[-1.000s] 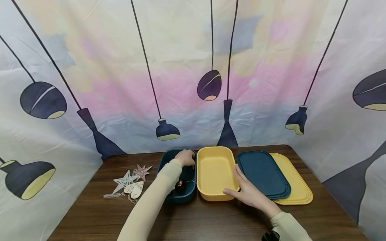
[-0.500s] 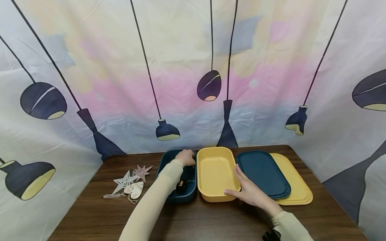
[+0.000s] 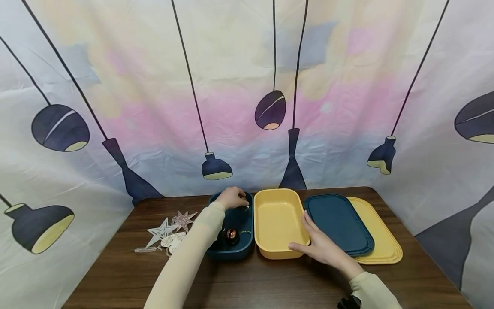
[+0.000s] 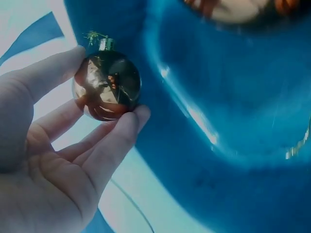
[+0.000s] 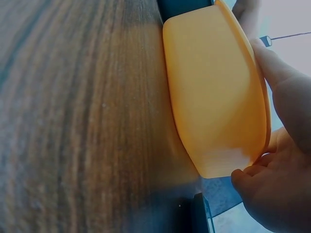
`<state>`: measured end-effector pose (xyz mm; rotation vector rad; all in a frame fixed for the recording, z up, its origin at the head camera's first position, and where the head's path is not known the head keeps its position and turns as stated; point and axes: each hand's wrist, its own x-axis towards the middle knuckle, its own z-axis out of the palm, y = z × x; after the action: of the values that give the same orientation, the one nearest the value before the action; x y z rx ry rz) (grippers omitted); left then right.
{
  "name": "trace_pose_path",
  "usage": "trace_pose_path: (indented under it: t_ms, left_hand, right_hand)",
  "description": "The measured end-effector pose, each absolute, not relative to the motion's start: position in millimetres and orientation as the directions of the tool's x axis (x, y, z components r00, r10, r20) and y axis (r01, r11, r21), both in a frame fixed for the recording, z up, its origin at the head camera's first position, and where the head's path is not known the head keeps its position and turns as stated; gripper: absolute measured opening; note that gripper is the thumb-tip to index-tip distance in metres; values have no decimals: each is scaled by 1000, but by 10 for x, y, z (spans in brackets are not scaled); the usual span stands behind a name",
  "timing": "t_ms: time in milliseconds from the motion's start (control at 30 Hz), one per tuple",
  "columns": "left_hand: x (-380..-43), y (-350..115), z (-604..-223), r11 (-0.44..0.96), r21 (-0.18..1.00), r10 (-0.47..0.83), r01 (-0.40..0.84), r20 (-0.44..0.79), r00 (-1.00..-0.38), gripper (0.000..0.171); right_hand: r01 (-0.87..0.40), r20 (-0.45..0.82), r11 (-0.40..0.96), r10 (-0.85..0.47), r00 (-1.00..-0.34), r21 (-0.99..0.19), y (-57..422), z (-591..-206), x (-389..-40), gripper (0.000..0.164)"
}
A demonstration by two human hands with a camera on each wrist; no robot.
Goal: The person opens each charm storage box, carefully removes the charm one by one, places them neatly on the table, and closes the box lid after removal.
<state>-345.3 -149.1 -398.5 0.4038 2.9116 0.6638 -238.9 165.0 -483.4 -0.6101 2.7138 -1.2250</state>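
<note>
Bauble, qty. 1: glossy copper-gold, metal cap w/ gold thread. Pos.: in L hand, pinched betw. thumb and fingertips, digits spread only to its girth. Loc.: far end of blue box; ht. vs. rim unclear.

Key relation: yellow box lies immed. R of L hand, just beside blue box; long axes of both run near-to-far, approx. parallel. As judged, adjoining side walls are the one barrier betw. bauble and yellow interior. L hand nearer bauble; R hand nearer yellow box, touching its near R corner: thumb at near rim, fingers extended along R side, widely spread, no other item held.

2nd bauble: dark copper, near end of blue box.

Views, compared: head cam. gives full layout, incl. blue lid overlapping yellow lid, but L hand masks most of held bauble. L wrist cam. shows cap, thread and pinch clearly; yellow box n/a there. R wrist cam. adds yellow box's outer near wall, base down on surface, thumb against rim; interior not shown.
</note>
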Motion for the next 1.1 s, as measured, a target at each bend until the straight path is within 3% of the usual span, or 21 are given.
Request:
trace_pose_path:
  t_ms: [267, 667, 1100]
  left_hand:
    - [-3416, -1864, -3755, 844, 483, 267, 234, 1, -964, 24]
    - [-3255, -2729, -3602, 820, 561, 116, 117, 39, -993, 49]
    - [-2979, -3577, -3611, 817, 577, -23, 1, 35, -999, 62]
  right_hand:
    - [-303, 58, 594, -395, -917, -745, 1640, -4844, -2378, 110]
    - [-294, 42, 595, -400, -915, -748, 1609, -4866, -2392, 110]
    - [-320, 67, 610, -400, -914, -725, 1667, -4818, -2388, 110]
